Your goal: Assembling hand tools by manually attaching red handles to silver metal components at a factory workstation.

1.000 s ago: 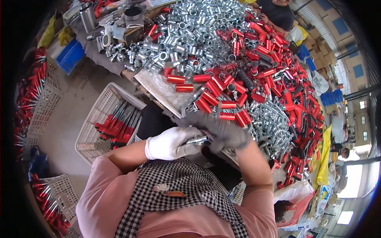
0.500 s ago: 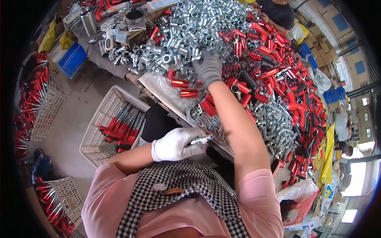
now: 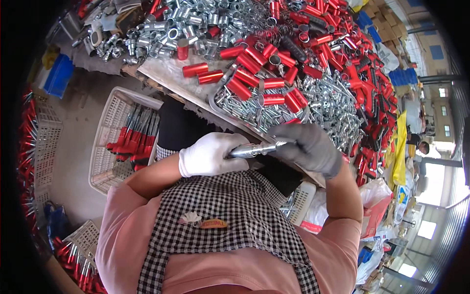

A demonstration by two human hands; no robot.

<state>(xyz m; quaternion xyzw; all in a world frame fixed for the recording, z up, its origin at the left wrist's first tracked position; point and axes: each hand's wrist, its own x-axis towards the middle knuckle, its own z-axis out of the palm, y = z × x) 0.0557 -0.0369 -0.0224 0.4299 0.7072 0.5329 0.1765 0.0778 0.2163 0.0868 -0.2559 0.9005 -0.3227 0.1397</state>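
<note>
My left hand (image 3: 211, 154), in a white glove, grips a shiny silver metal rod (image 3: 254, 149) at its near end, close to my checked apron. My right hand (image 3: 309, 147), in a grey glove, closes over the rod's far end at the near edge of the work table (image 3: 169, 76). Just beyond both hands lie several red tube sleeves (image 3: 254, 78) on a heap of small silver pins (image 3: 323, 103). What sits under the grey glove's fingers is hidden.
Silver ring fittings (image 3: 196, 24) pile up at the table's far left. A white plastic basket (image 3: 110, 142) with finished red-handled rods stands on the floor to my left. More baskets (image 3: 44, 142) line the left edge. A person (image 3: 422, 146) is far right.
My right hand reached out to the red sleeves on the table, then came back to the rod that my left hand holds. The left hand stayed near my apron.
</note>
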